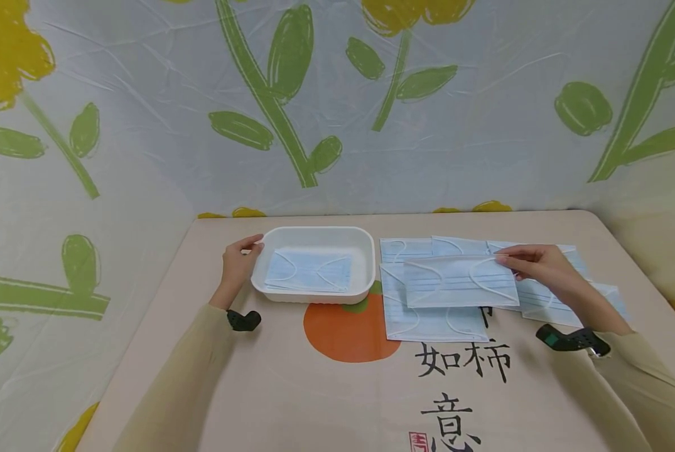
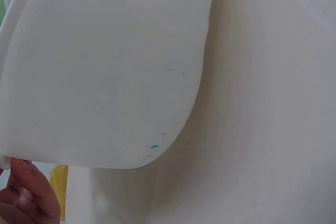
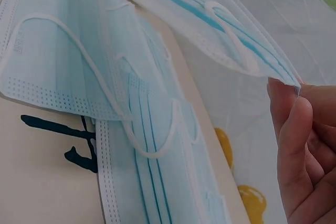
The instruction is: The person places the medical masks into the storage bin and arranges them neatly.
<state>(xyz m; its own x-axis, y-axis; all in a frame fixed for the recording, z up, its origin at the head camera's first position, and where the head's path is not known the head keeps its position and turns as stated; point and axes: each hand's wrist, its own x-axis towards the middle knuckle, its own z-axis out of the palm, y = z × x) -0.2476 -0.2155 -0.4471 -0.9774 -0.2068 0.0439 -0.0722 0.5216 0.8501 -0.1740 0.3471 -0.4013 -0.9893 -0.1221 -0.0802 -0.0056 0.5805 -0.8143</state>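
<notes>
My left hand (image 1: pixel 238 267) grips the left rim of a white plastic tray (image 1: pixel 314 299). In the left wrist view, the thumb (image 2: pixel 34 182) lies at the rim beside the tray's outer wall (image 2: pixel 105 77). Light blue face masks (image 1: pixel 307 271) lie stacked inside the tray. My right hand (image 1: pixel 549 270) pinches one face mask (image 1: pixel 453 285) by its upper right corner, above the other masks. Seen from the right wrist, thumb and finger meet at the corner of this mask (image 3: pixel 226 24), and its white ear loop hangs loose.
Right of the tray, several overlapping face masks (image 1: pixel 433 326) are spread on the beige table mat (image 1: pixel 292 402). The mat bears a printed orange persimmon (image 1: pixel 343 336) and black characters (image 1: pixel 450 420). Behind the table hangs a flower-patterned cloth (image 1: pixel 456 163).
</notes>
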